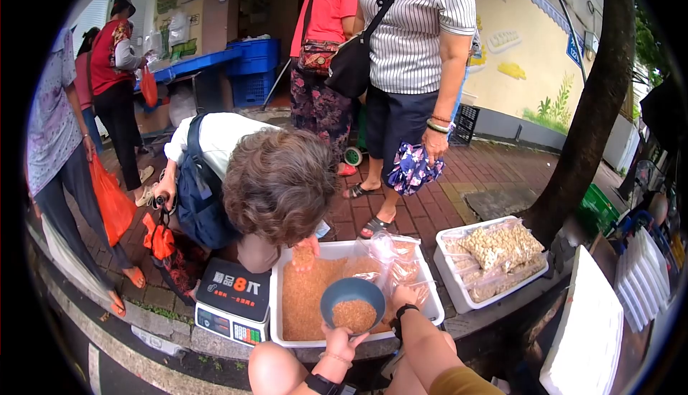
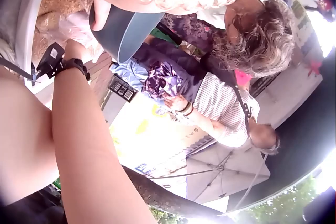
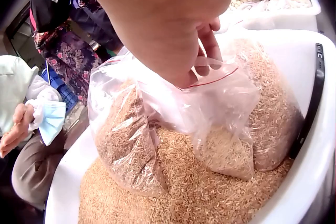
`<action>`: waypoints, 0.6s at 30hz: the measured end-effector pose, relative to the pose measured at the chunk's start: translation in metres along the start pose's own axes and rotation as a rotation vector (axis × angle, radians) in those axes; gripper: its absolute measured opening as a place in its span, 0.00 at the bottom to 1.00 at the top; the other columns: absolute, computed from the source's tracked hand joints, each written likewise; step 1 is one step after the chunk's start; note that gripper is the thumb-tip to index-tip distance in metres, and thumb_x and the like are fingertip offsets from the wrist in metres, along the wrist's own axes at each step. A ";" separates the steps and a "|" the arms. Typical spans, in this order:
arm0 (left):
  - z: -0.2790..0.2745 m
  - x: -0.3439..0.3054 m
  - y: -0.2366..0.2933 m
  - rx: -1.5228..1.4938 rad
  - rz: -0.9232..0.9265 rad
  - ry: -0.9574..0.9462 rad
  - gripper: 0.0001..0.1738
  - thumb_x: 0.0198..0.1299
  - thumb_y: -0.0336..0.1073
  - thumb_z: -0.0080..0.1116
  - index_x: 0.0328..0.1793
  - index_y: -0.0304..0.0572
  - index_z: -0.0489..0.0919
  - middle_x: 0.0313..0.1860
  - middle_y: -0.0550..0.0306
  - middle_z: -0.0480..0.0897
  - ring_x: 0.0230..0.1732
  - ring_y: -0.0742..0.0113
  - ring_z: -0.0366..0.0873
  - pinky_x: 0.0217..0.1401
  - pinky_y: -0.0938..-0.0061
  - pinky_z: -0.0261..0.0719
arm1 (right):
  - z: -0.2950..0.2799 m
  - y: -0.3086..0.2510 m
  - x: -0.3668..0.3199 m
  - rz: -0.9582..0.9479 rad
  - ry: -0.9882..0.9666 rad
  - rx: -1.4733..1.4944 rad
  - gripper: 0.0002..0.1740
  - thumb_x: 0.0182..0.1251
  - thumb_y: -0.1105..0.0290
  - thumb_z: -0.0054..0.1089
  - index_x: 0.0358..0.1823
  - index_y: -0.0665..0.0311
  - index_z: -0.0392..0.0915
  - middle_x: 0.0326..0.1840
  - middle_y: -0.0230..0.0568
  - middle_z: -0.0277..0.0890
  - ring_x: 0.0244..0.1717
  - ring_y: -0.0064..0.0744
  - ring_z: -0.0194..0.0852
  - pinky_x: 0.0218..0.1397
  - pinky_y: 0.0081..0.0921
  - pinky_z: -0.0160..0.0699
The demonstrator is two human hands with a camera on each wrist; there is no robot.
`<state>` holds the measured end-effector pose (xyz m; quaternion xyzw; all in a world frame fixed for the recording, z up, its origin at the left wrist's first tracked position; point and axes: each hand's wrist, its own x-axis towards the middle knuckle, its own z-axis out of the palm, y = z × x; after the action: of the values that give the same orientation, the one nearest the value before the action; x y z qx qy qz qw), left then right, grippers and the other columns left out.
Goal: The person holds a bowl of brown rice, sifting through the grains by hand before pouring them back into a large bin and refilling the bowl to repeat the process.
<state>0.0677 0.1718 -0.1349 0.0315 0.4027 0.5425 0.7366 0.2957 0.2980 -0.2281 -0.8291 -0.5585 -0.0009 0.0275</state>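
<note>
Your right grip (image 3: 168, 29) pinches the mouth of the plastic bag (image 3: 220, 108), which rests on the grain (image 3: 173, 187) in the white tub (image 1: 276, 302). Your left grip (image 1: 339, 343) clasps the part-full blue bowl (image 1: 351, 291) just beside it. This looks like bagging. Next, spread the mouth wide and tip slowly.

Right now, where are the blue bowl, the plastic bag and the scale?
blue bowl (image 1: 342, 289): head view, inner wall.
plastic bag (image 3: 226, 98): right wrist view, clear upper side.
scale (image 1: 233, 289): head view, black top.
</note>
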 end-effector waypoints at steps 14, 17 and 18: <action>-0.001 -0.009 0.009 0.033 0.051 -0.010 0.47 0.44 0.11 0.36 0.70 0.63 0.46 0.64 0.42 0.57 0.53 0.42 0.69 0.50 0.33 0.77 | 0.004 0.003 0.005 -0.054 -0.054 0.059 0.16 0.60 0.67 0.46 0.39 0.64 0.83 0.51 0.52 0.77 0.54 0.49 0.75 0.63 0.52 0.57; 0.005 -0.016 0.013 0.029 0.061 -0.011 0.45 0.44 0.12 0.36 0.69 0.59 0.46 0.62 0.44 0.59 0.54 0.43 0.69 0.48 0.37 0.81 | -0.030 -0.008 -0.005 -0.053 0.144 -0.040 0.20 0.61 0.62 0.45 0.48 0.63 0.81 0.58 0.57 0.72 0.55 0.54 0.73 0.59 0.49 0.63; 0.009 -0.020 0.015 0.061 0.085 -0.029 0.44 0.45 0.12 0.37 0.69 0.58 0.47 0.63 0.45 0.59 0.58 0.40 0.68 0.48 0.37 0.81 | -0.036 -0.012 -0.005 -0.062 0.243 -0.047 0.21 0.63 0.59 0.44 0.49 0.61 0.80 0.58 0.57 0.71 0.53 0.55 0.74 0.58 0.49 0.65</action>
<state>0.0601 0.1651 -0.1106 0.0793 0.4066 0.5603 0.7173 0.2841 0.2962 -0.1915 -0.8057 -0.5761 -0.1150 0.0756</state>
